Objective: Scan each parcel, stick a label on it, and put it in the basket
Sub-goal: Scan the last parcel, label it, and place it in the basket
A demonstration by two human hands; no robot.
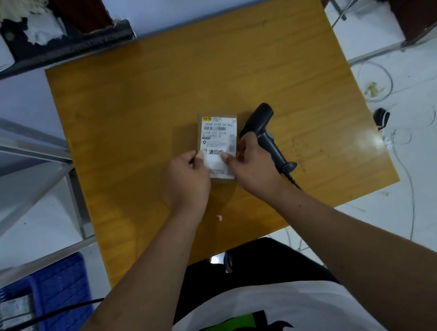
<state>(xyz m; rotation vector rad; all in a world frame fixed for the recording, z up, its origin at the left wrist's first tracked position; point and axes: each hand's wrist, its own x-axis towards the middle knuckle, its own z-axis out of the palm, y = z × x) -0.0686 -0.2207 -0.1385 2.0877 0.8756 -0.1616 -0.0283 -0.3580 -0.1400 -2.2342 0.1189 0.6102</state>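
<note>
Parcel (220, 148) lies flat mid-worktop (146, 105), scanner (265, 135) lying just beside it on the right. Left hand (186, 177) pinches the label's (218, 162) left edge, right hand (251, 167) presses fingertips on it, apparently flattening. Blue basket (59, 285) sits low left.

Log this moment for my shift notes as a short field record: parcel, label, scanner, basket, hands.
parcel: small brown cardboard box, flat on the yellow wooden table
label: white printed shipping label, covering most of the parcel's top
scanner: black handheld barcode scanner, lying on the table right of the parcel, unheld
basket: blue perforated plastic basket, on the floor at lower left
left hand: at the label's left edge
right hand: thumb pressing the label
</note>
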